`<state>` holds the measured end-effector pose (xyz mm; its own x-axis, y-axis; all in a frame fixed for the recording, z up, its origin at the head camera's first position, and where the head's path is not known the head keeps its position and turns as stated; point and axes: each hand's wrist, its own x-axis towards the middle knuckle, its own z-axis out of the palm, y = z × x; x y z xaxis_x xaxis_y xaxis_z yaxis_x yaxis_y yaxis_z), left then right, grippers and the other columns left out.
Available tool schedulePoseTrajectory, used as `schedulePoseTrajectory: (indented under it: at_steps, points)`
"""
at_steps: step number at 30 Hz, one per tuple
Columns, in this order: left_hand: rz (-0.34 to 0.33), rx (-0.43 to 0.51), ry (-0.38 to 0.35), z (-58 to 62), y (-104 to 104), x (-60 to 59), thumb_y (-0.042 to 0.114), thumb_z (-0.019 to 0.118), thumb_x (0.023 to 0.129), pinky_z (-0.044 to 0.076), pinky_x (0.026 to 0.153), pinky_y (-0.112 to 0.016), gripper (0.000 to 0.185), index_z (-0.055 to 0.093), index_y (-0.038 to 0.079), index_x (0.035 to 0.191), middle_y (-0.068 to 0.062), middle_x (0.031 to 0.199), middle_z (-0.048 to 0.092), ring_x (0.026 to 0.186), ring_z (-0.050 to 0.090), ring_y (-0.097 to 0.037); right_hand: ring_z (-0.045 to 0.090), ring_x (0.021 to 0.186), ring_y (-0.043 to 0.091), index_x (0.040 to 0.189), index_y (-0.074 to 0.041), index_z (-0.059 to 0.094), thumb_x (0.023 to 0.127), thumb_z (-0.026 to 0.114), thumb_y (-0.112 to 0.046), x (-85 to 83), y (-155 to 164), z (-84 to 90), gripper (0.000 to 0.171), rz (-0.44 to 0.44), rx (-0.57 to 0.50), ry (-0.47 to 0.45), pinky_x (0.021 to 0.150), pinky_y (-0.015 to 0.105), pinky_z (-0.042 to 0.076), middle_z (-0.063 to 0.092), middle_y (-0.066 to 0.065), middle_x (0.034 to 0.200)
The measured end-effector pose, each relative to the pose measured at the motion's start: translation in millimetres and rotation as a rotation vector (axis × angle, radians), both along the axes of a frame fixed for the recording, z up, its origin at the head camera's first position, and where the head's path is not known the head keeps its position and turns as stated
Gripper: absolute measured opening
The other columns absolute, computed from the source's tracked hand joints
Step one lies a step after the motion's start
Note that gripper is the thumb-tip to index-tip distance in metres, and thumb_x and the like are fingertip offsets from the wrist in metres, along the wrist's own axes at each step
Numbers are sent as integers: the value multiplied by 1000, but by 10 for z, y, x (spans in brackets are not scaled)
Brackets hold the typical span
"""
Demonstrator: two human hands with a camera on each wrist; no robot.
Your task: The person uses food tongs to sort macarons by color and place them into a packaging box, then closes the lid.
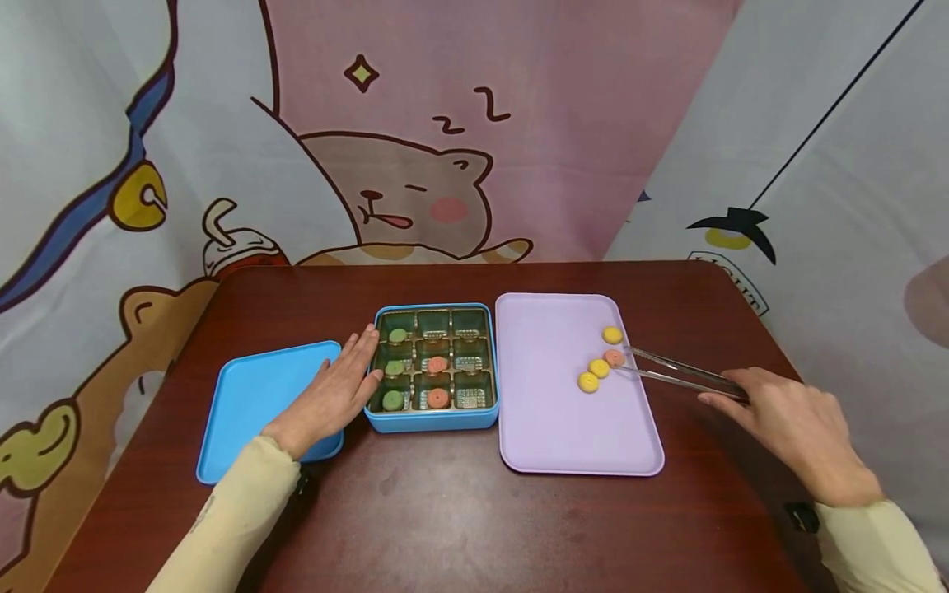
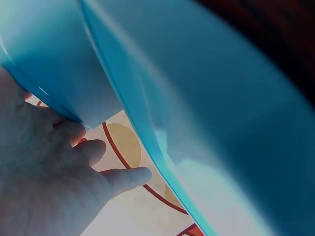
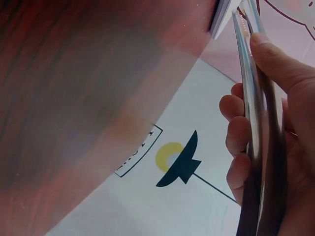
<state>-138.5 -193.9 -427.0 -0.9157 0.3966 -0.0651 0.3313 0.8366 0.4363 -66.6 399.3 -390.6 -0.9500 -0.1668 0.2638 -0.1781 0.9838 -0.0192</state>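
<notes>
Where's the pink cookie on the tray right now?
Head view, right side: the pink cookie lies on the lilac tray between two yellow cookies, at the tongs tips.

A dark wooden table [image 1: 460, 511] stands before cartoon-printed curtains [image 1: 415, 123].

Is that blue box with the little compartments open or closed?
Open. The blue box shows its compartments, and its lid lies flat on the table beside it.

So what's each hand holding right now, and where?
Right hand grips metal tongs at their rear end, tips around the pink piece. Left hand holds nothing, resting flat against the blue box.
</notes>
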Motion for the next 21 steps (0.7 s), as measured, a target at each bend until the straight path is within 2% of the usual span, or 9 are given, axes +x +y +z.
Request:
schedulePoseTrajectory:
  at_steps: [8,21]
  points:
    - [5,3,8,-20,-1,-9,36,38,114,14,116,-75,67,9,8,167,-10,174,4,158,8,-38,45,47,14,100,-5,73,75,92,-41,-62,-46,9,47,37,32,23,35,34,32,69,8,76]
    - [9,1,3,-27,7,-9,36,39,114,13,117,-74,68,7,10,168,-7,174,2,159,7,-36,50,50,14,100,-6,75,76,91,-43,-138,-110,-23,47,49,6,-11,38,36,36,70,6,77]
